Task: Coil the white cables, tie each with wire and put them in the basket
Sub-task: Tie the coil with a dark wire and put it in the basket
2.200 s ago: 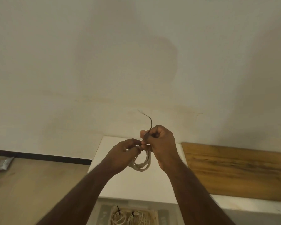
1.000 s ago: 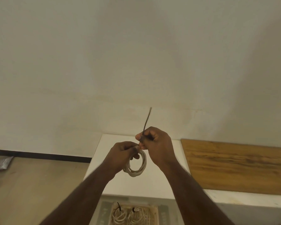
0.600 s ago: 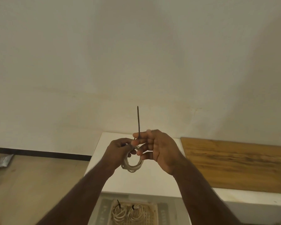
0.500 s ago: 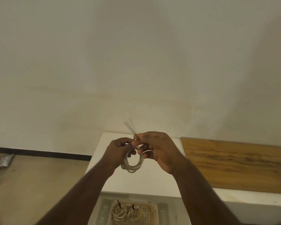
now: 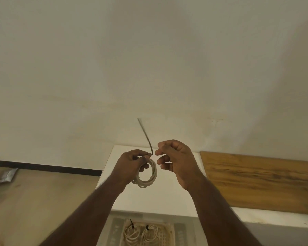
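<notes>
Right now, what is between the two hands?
In the head view, only the dark wire rising from the left hand, which holds the coiled white cable; right hand stays apart.

Place: a plain indoor room, likely a home or a simple workroom; which of the two cannot be told.
Wall (image 5: 149, 59): bare, off-white, with faint stains.
Skirting (image 5: 43, 167): a dark strip along the wall's foot.
Floor (image 5: 34, 201): tan, with a crumpled silver packet (image 5: 6, 175) lying on it.
Worktop (image 5: 160, 197): white, low, set against the wall.
Wooden board (image 5: 260, 181): lying flat on the worktop's right part.
Basket (image 5: 169, 233): woven, below the worktop's near edge, holding tied white coils.
</notes>
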